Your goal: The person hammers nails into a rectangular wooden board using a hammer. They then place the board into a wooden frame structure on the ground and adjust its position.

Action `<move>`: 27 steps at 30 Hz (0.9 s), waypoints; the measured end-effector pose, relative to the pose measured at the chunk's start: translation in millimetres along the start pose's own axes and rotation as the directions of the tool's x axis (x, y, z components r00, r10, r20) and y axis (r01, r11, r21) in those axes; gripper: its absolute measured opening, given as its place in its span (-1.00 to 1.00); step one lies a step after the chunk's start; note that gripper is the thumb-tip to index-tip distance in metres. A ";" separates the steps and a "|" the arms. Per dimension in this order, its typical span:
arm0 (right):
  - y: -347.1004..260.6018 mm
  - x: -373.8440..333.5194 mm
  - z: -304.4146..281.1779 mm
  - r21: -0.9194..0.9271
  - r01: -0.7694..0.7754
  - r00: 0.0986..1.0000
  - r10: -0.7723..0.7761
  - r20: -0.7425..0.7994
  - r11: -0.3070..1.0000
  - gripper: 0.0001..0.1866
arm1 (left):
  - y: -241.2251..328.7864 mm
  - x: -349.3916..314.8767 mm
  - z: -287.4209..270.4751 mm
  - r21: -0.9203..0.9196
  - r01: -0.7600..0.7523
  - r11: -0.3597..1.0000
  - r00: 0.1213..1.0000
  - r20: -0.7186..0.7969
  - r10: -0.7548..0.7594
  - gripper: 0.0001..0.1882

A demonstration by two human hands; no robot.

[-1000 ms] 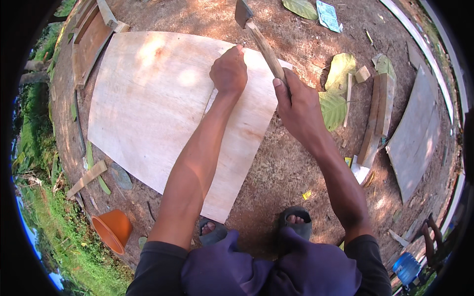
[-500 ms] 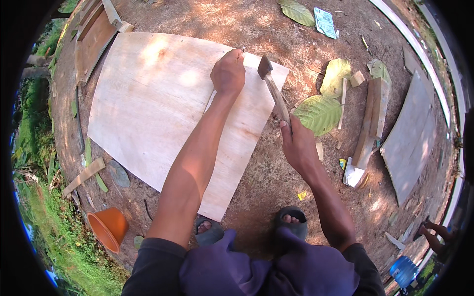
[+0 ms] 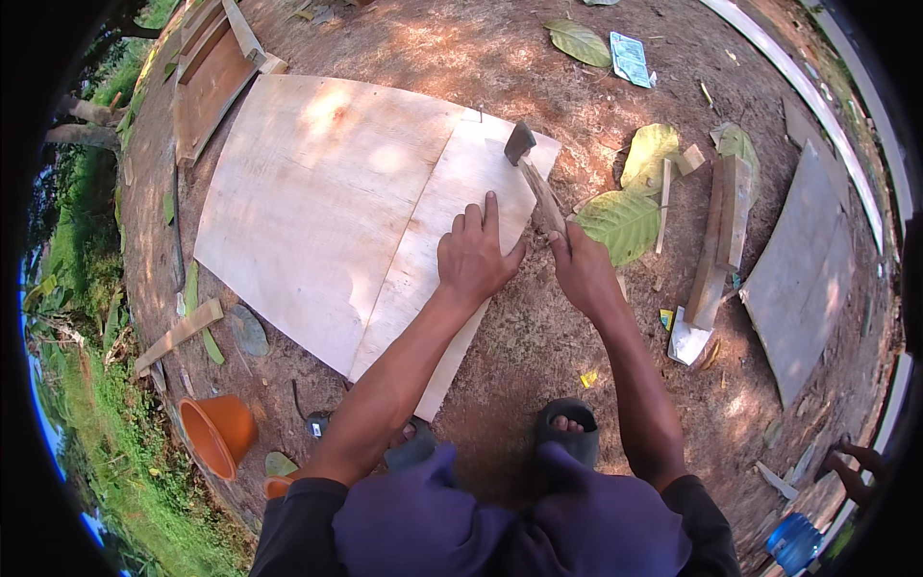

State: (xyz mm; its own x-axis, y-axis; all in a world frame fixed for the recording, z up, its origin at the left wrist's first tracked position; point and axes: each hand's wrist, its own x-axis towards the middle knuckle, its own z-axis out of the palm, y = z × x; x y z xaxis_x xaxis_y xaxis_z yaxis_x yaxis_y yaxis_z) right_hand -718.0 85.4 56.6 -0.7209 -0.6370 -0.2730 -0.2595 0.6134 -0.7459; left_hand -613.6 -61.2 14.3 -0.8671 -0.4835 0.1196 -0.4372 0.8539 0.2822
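A pale plywood sheet lies on the ground in front of me, a thin dark line crossing it towards its right end. My left hand rests on the sheet with its fingers spread and holds nothing. Beyond those fingers, a small nail stands up close to the sheet's far edge. My right hand is wrapped round the wooden handle of a hammer. The dark hammer head is over the sheet's right corner, to the right of the nail.
Wooden boards and a grey panel lie to the right, near large leaves. On the left are an orange bucket and a wood strip. A wooden frame sits far left. Another person's limbs show at the right.
My left hand has come away from the nail, back towards me, and its fingers have opened onto the sheet. The hammer has shifted only slightly.
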 end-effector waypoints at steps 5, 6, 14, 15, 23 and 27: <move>0.3 3.7 2.5 -0.023 0.022 0.999 -0.022 -0.029 0.999 -0.63 | 1.8 -1.1 4.5 0.020 0.004 1.000 1.000 -0.025 -0.004 -0.13; -2.6 5.6 1.7 -0.027 0.062 0.996 -0.064 -0.062 0.998 -0.62 | 2.1 -1.9 5.5 0.024 0.000 1.000 0.999 -0.032 0.001 -0.14; -69.1 44.6 -16.8 0.018 0.254 0.933 -0.240 -0.268 0.967 -0.56 | 0.5 -2.4 5.9 0.003 -0.005 1.000 1.000 -0.009 0.005 -0.14; -64.5 49.4 -13.5 -0.037 0.247 0.933 -0.248 -0.260 0.968 -0.56 | 1.0 -3.2 6.4 0.001 -0.001 1.000 1.000 0.000 0.001 -0.14; -62.3 53.0 -9.2 -0.094 0.272 0.929 -0.287 -0.235 0.958 -0.61 | -1.6 -1.9 5.6 -0.024 -0.013 1.000 1.000 -0.022 0.013 -0.15; -102.9 41.4 -26.3 -0.041 0.475 0.765 -0.436 -0.475 0.879 -0.64 | -2.8 -2.3 2.2 -0.027 0.004 1.000 1.000 -0.016 -0.005 -0.15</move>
State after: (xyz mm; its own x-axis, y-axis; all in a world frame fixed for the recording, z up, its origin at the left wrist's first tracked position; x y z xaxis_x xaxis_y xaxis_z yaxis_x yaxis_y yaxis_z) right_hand -738.1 8.2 138.0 -0.7434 -0.5327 0.4045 -0.5969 0.2553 -0.7606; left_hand -610.9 -62.1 11.1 -0.8611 -0.4906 0.1334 -0.4344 0.8463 0.3084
